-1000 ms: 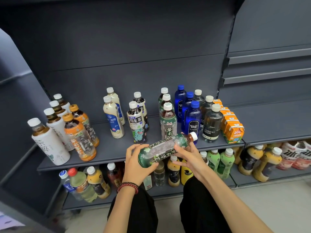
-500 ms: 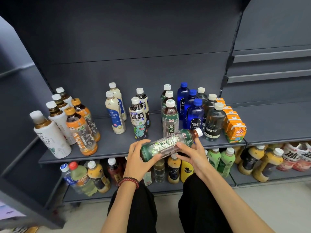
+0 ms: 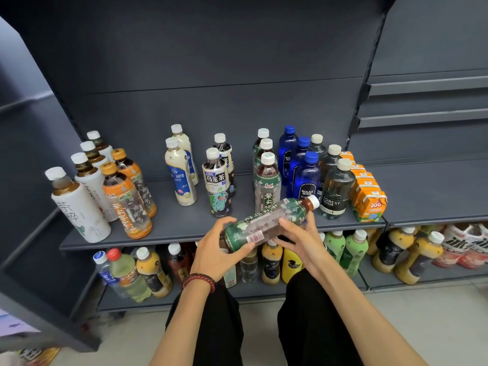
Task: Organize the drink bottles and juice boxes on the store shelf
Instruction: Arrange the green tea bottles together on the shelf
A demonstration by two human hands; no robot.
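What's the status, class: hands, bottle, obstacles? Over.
Left hand, right hand both grip green-label bottle, lying tilted. Matching bottles stand just behind. Nothing seen blocking shelf.

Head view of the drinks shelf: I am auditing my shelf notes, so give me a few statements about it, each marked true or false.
1. The left hand and right hand both hold the green-labelled clear plastic tea bottle, tilted, in front of the grey metal shelf. True.
2. The three blue plastic soda bottles stand at the shelf's left end. False: they stand right of centre.
3. The orange cardboard juice boxes line the shelf's right end. True.
4. The held bottle's cap is orange. False: it is white.
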